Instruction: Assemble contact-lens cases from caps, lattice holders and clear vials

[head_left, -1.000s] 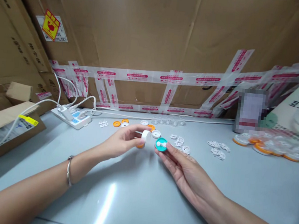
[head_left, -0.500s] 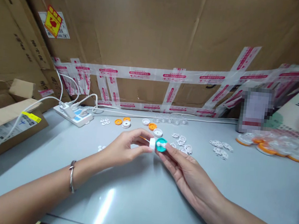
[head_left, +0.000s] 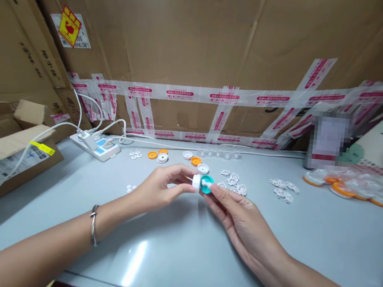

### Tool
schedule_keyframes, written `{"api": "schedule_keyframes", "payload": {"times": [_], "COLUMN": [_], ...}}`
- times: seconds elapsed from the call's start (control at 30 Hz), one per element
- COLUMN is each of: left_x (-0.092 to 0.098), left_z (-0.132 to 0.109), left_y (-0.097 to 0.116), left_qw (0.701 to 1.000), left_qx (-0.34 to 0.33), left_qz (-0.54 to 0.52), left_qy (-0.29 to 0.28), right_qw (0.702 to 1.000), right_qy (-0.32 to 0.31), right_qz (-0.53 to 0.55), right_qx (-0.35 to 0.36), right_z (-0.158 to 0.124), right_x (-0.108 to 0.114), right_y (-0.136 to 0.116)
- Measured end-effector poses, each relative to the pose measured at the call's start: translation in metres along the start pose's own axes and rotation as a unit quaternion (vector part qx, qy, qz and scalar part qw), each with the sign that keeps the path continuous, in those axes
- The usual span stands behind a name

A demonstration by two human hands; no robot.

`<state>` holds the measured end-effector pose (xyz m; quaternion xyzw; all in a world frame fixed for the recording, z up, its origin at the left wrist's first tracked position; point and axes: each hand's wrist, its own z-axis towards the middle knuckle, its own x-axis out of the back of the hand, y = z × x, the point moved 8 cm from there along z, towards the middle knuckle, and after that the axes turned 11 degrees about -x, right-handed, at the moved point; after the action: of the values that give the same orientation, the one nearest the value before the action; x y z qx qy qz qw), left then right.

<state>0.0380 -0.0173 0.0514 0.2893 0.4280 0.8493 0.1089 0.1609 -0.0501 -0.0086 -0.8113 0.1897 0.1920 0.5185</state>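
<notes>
Between thumb and fingers, my left hand (head_left: 162, 188) grips a round white plastic cap (head_left: 196, 183) turned on its edge. Facing it, a teal round cup (head_left: 207, 184) with a small white piece inside is pinched by my right hand (head_left: 236, 204). The two parts appear to touch at their near edges, though the exact contact is hard to make out. Just behind them on the table lie a white ring-shaped cap (head_left: 203, 168) and an orange one (head_left: 195, 161). Lacy white plastic pieces (head_left: 232, 179) lie beyond my right fingers.
Small white discs (head_left: 135, 155) and orange caps (head_left: 152, 155) lie left of centre. Clear domes (head_left: 222, 154) line the back. Orange-and-white capped domes (head_left: 343, 189) stand at right, near more lacy pieces (head_left: 283, 190). A power strip (head_left: 94, 147) and an open carton (head_left: 16, 163) are at left.
The teal cup has turned toward the white cap, and the gap between them has closed. Both hands otherwise keep nearly the same place and grip.
</notes>
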Motion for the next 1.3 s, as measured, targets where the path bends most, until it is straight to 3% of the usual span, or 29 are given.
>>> {"api": "schedule_keyframes", "payload": {"times": [0.93, 1.3], "left_x": [0.002, -0.001], "left_z": [-0.006, -0.012], "left_y": [0.022, 0.024], "left_qw": [0.986, 0.973], "left_qx": [-0.084, -0.123], "left_qz": [0.135, 0.187], "left_qy": [0.040, 0.054], "right_qw": [0.993, 0.994], "right_qy": [-0.030, -0.037], "right_qz": [-0.105, -0.095], "right_qx": [0.051, 0.036], "right_z": [-0.005, -0.003], "right_x": [-0.007, -0.008], "right_y": [-0.001, 0.004]}}
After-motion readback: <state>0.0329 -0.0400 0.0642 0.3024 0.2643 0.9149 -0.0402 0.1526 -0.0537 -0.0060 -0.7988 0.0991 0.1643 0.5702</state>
